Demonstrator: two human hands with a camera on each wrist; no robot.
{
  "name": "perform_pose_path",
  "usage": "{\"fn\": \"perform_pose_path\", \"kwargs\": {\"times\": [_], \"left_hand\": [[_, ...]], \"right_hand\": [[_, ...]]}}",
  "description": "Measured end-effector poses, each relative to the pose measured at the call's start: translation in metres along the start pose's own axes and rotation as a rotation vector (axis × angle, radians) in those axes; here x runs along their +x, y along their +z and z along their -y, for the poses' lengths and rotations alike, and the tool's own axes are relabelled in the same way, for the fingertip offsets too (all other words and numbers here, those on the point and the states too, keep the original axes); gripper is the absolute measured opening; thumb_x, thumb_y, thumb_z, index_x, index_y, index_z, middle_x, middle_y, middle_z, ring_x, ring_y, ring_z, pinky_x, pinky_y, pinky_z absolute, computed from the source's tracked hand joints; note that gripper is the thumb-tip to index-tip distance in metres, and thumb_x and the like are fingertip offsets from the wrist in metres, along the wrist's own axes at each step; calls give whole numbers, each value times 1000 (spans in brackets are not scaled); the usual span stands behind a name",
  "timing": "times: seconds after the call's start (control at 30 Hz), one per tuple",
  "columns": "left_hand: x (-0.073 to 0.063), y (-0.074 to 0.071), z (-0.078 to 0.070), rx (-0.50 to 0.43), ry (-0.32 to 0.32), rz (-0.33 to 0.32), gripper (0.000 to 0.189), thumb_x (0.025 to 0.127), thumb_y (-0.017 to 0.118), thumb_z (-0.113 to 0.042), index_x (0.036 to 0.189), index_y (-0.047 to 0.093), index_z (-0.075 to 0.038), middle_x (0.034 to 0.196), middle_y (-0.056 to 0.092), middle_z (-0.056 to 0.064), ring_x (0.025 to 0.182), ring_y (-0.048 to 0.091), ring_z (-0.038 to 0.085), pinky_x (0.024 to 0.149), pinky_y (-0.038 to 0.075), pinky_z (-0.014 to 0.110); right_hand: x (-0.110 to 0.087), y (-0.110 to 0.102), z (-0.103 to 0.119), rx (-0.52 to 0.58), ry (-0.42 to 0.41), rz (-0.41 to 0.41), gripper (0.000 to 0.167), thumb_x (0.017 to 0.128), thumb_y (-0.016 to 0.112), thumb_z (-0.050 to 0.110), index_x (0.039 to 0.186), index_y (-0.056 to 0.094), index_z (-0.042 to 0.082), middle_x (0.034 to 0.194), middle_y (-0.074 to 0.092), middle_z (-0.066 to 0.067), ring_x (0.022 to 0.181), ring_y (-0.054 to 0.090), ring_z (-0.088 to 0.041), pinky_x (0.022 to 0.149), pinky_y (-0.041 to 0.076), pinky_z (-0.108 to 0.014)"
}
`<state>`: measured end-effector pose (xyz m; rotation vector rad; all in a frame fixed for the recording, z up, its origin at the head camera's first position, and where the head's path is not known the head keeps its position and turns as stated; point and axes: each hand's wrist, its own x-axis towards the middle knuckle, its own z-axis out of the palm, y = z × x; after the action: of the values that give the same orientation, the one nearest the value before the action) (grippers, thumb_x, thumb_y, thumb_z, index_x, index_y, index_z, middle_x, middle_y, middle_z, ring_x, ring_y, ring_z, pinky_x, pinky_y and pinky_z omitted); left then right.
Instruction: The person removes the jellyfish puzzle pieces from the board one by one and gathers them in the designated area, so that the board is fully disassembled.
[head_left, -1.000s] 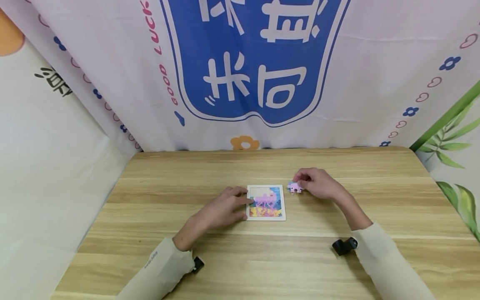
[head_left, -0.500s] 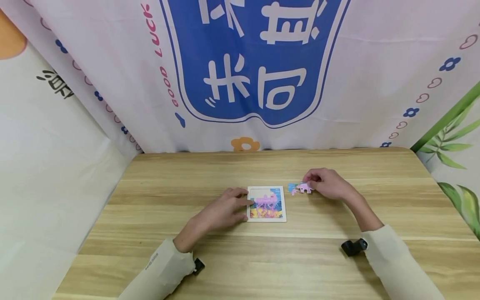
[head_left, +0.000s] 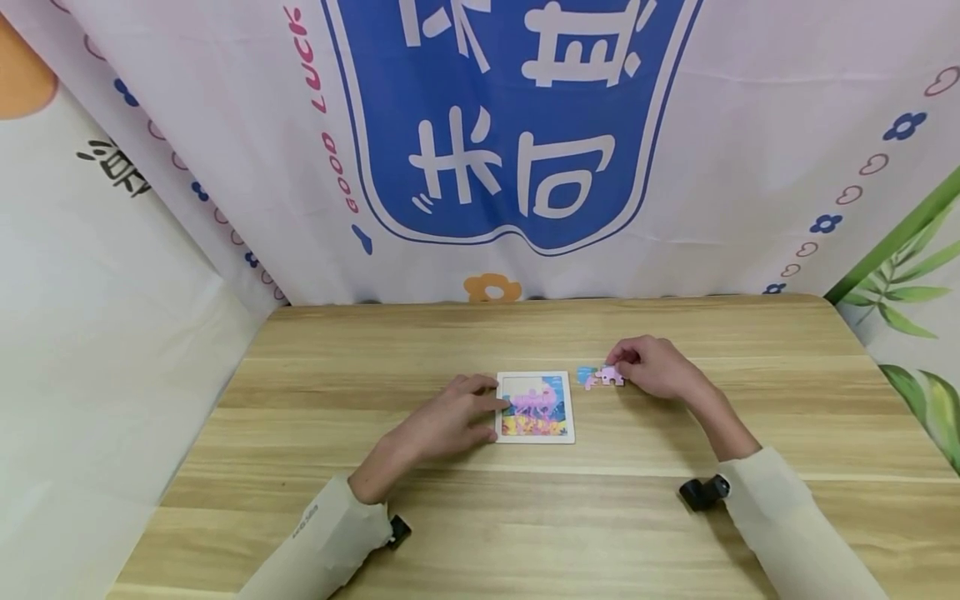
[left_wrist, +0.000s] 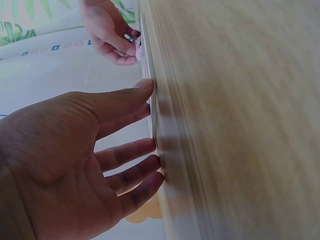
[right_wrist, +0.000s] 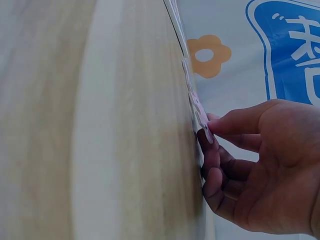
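Observation:
My left hand [head_left: 446,417] rests at the left edge of a small white-framed jigsaw puzzle [head_left: 536,439], fingers loosely extended, one fingertip over the frame. Pink, blue and yellow pieces fill most of the puzzle; its upper left is bare and pale. In the left wrist view, the thumb and fingertips of this hand [left_wrist: 60,155] touch the thin edge. Right of the frame, my right hand [head_left: 654,367] pinches a pink puzzle piece [head_left: 612,376] between thumb and fingers, low at the tabletop. A blue and pink puzzle piece [head_left: 586,377] lies just left of it.
The wooden table [head_left: 480,533] reaches back to a hanging printed cloth [head_left: 300,208] with a blue emblem. Black wrist cameras [head_left: 703,493] sit by both sleeves.
My right hand has slid the pink piece to the right, off the blue and pink piece that it overlapped; in the last half second it barely moves. The left hand stays at the frame.

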<state>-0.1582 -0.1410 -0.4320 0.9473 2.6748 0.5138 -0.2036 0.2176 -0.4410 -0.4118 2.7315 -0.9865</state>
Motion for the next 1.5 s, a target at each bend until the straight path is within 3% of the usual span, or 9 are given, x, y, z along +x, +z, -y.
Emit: {"fn": "perform_pose_path", "kwargs": {"times": [0.5,1.0,1.5], "left_hand": [[0,-1,0,14,2,5,46,101,78,-27,144,70,-12,161,52,17,148,49,40,123,44,55],[0,-1,0,7,4,3,46,101,78,-26,144,70,-13,161,52,18,147,49,40,119,48,53],[-2,-2,-2,6,3,-2,46,100,79,-26,143,70,-12,161,52,18,149,48,40,119,47,54]], "right_hand": [[6,-1,-2,8,39,12,17,105,60,5,110,77,5,97,69,-9,86,55,-22,77,45,-33],[3,-4,-5,4,18,19,17,104,61,5,110,77,4,100,72,-10,87,56,-22,79,46,-34],[2,-3,-6,6,11,37,13,97,72,2,110,75,3,97,71,-8,87,59,-20,79,50,-32]]}}
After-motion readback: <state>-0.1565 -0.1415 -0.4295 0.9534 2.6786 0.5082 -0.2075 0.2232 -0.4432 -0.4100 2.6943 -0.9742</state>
